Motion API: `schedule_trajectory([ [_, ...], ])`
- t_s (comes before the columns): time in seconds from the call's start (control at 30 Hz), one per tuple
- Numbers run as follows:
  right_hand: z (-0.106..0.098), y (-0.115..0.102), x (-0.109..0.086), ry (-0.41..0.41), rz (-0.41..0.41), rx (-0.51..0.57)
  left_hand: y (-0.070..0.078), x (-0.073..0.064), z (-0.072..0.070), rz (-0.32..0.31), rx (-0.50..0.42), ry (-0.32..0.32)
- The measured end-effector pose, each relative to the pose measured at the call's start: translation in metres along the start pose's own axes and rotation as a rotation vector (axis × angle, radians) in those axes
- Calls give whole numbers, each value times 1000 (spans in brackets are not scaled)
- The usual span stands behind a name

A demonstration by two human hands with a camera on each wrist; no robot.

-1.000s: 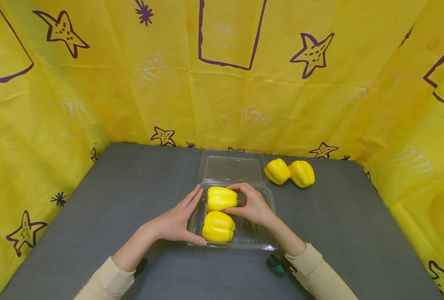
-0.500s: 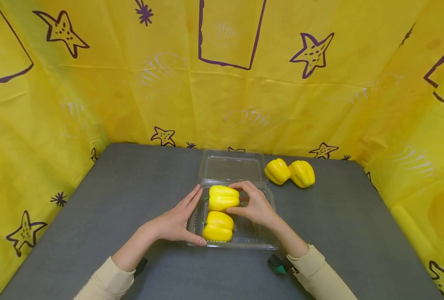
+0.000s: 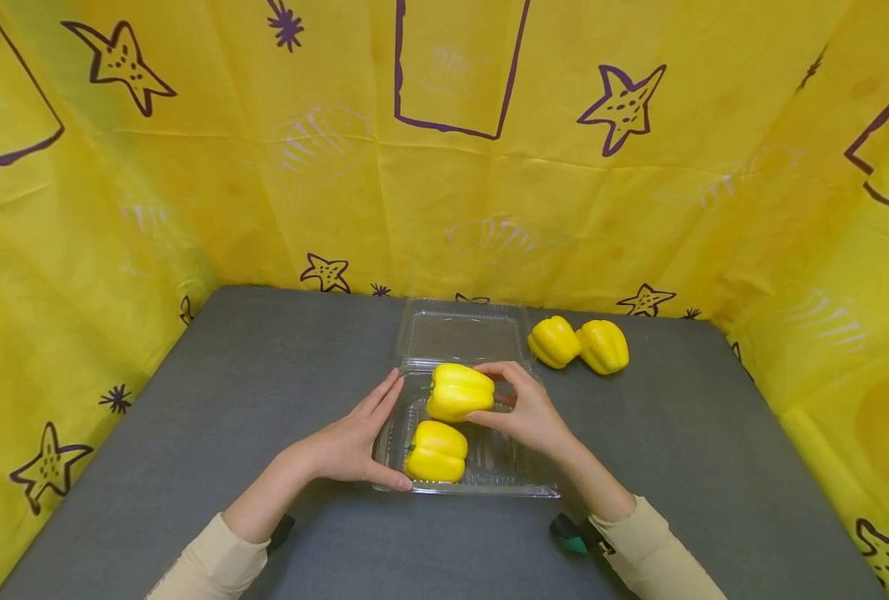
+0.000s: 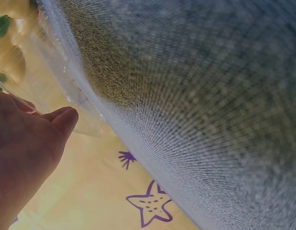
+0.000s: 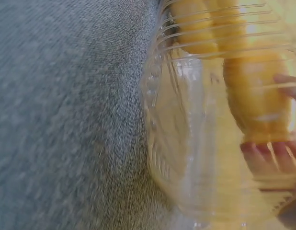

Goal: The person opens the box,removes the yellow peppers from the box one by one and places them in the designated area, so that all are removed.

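In the head view, my right hand (image 3: 526,408) grips a yellow bell pepper (image 3: 459,392) between thumb and fingers, over the back part of a clear plastic clamshell container (image 3: 504,482). The right wrist view shows this pepper (image 5: 256,96) through the container's clear wall, with fingertips around it. A second yellow bell pepper (image 3: 437,452) lies in the front left of the container. My left hand (image 3: 350,442) rests along the container's left side, fingers stretched out and thumb at the front corner. Part of this hand (image 4: 28,139) shows in the left wrist view.
The container's lid (image 3: 462,333) lies folded back, away from me. Right of the lid, two more yellow bell peppers (image 3: 554,342) sit together on the grey table (image 3: 287,350). A yellow printed cloth (image 3: 264,183) encloses the back and sides.
My right hand has moved right and slightly away from me, carrying its pepper with it. The front pepper has shifted a little. My left hand has stayed in place.
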State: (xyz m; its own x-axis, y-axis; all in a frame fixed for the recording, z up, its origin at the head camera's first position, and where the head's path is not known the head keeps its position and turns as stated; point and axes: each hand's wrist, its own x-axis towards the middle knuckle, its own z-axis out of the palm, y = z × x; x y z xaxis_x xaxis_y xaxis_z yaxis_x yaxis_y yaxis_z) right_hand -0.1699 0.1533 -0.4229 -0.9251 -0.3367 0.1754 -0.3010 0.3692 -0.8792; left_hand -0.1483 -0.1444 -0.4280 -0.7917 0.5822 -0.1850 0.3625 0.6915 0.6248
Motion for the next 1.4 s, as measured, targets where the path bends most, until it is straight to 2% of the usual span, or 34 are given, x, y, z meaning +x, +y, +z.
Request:
schedule_trajectory([
  [0.2,-11,-37,-15,47,44,-3,2,0,0,-6,2,-3],
  [0.43,-19,-38,-22,93,57,35,3,0,0,-3,18,9],
  [0.57,-23,-34,-25,114,72,44,4,-1,0,-1,60,25],
  [0.73,-27,-12,-26,156,85,91,5,-1,0,12,156,63],
  [0.87,-31,1,-26,183,86,142,6,-1,-1,32,196,86],
  [1.07,-41,4,-29,214,98,149,8,-2,-1,24,179,81],
  [1.4,-59,10,-37,305,193,173,10,-2,0,11,156,80],
])
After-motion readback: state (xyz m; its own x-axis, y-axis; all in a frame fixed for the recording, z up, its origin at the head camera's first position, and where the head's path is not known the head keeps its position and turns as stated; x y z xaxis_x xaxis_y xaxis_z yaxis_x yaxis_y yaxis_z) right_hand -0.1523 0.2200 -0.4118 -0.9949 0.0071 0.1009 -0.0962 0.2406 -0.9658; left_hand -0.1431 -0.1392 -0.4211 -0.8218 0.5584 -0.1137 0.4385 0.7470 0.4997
